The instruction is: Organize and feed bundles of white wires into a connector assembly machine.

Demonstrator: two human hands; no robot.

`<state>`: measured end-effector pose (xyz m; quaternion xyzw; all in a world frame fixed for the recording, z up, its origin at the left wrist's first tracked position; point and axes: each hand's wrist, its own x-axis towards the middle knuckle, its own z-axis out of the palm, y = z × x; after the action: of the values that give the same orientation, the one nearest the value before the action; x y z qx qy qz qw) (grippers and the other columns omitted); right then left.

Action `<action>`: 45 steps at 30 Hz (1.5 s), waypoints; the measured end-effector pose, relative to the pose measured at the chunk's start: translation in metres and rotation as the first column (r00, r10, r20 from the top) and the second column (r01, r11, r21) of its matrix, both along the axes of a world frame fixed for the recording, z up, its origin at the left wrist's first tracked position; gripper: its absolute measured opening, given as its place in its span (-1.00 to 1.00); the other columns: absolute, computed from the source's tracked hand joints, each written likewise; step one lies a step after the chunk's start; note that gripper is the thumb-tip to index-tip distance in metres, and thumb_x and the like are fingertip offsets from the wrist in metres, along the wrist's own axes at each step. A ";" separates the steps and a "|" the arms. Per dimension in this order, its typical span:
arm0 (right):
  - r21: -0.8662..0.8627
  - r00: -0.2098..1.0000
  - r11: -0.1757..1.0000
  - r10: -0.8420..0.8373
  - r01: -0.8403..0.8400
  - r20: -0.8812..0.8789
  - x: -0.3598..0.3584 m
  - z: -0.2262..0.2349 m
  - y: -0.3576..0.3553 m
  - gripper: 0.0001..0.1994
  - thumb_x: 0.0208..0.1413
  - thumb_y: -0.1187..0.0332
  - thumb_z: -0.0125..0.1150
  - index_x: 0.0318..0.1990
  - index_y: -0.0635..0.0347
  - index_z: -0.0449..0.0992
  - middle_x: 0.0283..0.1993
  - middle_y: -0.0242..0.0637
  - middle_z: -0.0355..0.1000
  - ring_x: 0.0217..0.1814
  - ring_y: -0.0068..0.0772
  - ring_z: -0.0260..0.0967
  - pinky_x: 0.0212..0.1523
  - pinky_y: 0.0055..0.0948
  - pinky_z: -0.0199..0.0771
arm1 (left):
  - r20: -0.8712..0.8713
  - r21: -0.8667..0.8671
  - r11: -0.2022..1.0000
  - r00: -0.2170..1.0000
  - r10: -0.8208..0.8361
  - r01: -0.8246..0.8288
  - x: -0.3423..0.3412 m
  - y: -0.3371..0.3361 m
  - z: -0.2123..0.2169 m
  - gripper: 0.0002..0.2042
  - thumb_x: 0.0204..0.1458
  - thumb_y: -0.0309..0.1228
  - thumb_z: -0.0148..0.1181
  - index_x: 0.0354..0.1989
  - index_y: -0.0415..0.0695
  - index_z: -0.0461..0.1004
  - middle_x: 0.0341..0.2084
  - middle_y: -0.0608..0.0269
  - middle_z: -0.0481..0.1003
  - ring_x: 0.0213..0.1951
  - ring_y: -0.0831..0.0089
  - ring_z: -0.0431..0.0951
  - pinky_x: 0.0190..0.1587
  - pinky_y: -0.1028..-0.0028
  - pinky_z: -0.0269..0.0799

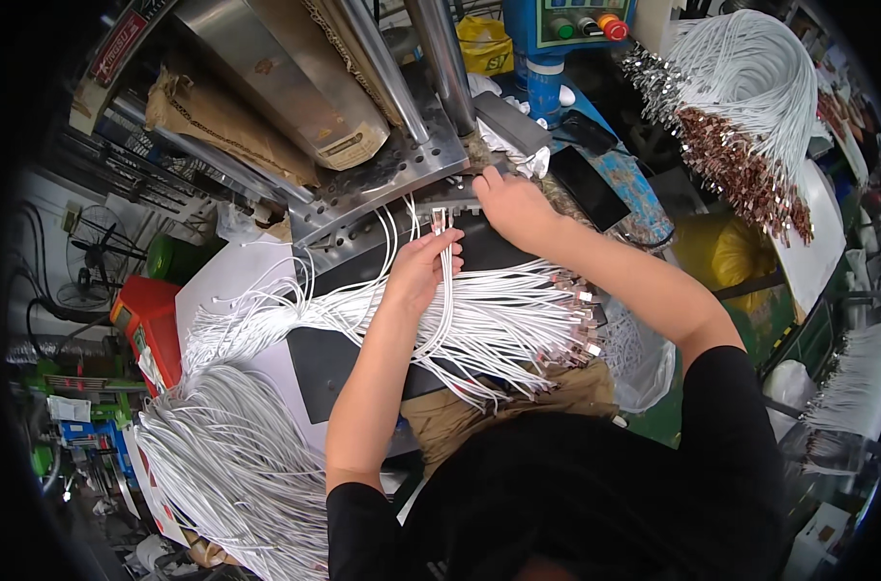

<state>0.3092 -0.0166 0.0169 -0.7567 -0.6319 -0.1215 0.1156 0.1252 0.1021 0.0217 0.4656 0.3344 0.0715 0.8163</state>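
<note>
My left hand is closed in a pinch around a few white cables. Their metal plug ends point up from its fingertips, close to a dark metal bar with small fittings. My right hand is at the right end of that bar, its fingers curled down; whatever they grip is hidden. Below both hands lies a broad bundle of white cables, its metal connectors fanned out to the right. Several cable ends run up from the bundle toward the perforated metal plate of a press.
Thick steel columns rise at the back. A control box with buttons stands back right, near a dark phone. Coiled white cables lie far right, more at lower left. A red bin is left.
</note>
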 end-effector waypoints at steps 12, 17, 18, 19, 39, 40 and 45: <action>-0.085 -0.090 0.990 -0.075 0.113 -0.993 0.005 -0.012 -0.003 -0.64 0.28 0.31 0.03 0.17 0.23 0.50 -0.34 -0.17 0.51 -0.43 -0.46 0.42 -0.41 -0.45 0.42 | -0.077 0.169 0.968 0.982 -0.173 0.184 0.005 -0.008 0.002 -0.73 0.17 -0.30 0.24 -0.19 -0.31 0.63 -0.54 0.40 0.47 -0.54 0.63 0.38 -0.47 0.62 0.25; 0.020 0.185 0.983 -0.013 0.180 -0.983 -0.016 -0.013 -0.008 -0.66 0.27 0.34 -0.05 0.10 0.19 0.55 -0.30 -0.15 0.57 -0.34 -0.39 0.51 -0.24 -0.42 0.50 | -0.111 0.216 0.955 0.976 -0.185 0.205 0.012 -0.018 0.010 -0.73 0.20 -0.32 0.21 -0.19 -0.34 0.62 -0.55 0.39 0.47 -0.55 0.64 0.37 -0.48 0.63 0.24; 0.024 0.279 0.987 -0.022 0.160 -0.960 -0.018 -0.012 -0.009 -0.66 0.28 0.35 -0.07 0.10 0.17 0.55 -0.28 -0.18 0.58 -0.33 -0.42 0.52 -0.22 -0.44 0.50 | -0.115 0.230 0.953 0.978 -0.176 0.199 0.012 -0.019 0.009 -0.73 0.20 -0.32 0.21 -0.19 -0.34 0.62 -0.55 0.39 0.47 -0.55 0.64 0.37 -0.47 0.63 0.24; 0.025 0.279 0.987 -0.021 0.159 -0.960 -0.018 -0.013 -0.009 -0.66 0.28 0.35 -0.07 0.10 0.17 0.55 -0.28 -0.18 0.58 -0.33 -0.42 0.52 -0.22 -0.44 0.50 | -0.115 0.230 0.953 0.978 -0.175 0.197 0.012 -0.019 0.009 -0.73 0.20 -0.32 0.21 -0.19 -0.34 0.62 -0.55 0.39 0.47 -0.55 0.64 0.37 -0.47 0.63 0.24; -0.009 0.145 0.988 -0.031 0.153 -0.989 0.013 -0.035 -0.003 -0.60 0.00 0.25 0.28 0.00 0.22 0.61 -0.32 -0.17 0.61 -0.31 -0.37 0.55 -0.21 -0.39 0.49 | -0.087 0.305 0.918 0.968 -0.236 0.252 0.004 -0.005 -0.013 -0.79 0.19 -0.29 0.24 -0.29 -0.20 0.62 -0.57 0.40 0.50 -0.57 0.62 0.41 -0.47 0.60 0.27; 0.020 0.183 0.994 0.000 0.105 -0.983 0.012 -0.037 -0.003 -0.61 0.01 0.24 0.28 -0.01 0.23 0.61 -0.32 -0.17 0.61 -0.32 -0.38 0.55 -0.21 -0.40 0.49 | -0.094 0.299 0.921 0.968 -0.234 0.251 0.005 -0.005 -0.014 -0.80 0.19 -0.29 0.25 -0.30 -0.19 0.62 -0.58 0.40 0.49 -0.57 0.62 0.41 -0.47 0.60 0.28; 0.098 0.366 0.995 0.085 0.018 -0.927 -0.001 -0.033 -0.010 -0.60 0.03 0.20 0.33 -0.06 0.32 0.62 -0.32 -0.20 0.61 -0.32 -0.47 0.52 -0.22 -0.45 0.48 | -0.099 0.270 0.932 0.970 -0.222 0.240 0.008 -0.009 -0.013 -0.81 0.18 -0.30 0.26 -0.30 -0.18 0.62 -0.59 0.41 0.49 -0.57 0.63 0.40 -0.47 0.60 0.28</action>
<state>0.3079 -0.0265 -0.0160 -0.6747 -0.4662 0.2991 0.4878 0.1332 0.0929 0.0090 0.6144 0.2909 0.0060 0.7334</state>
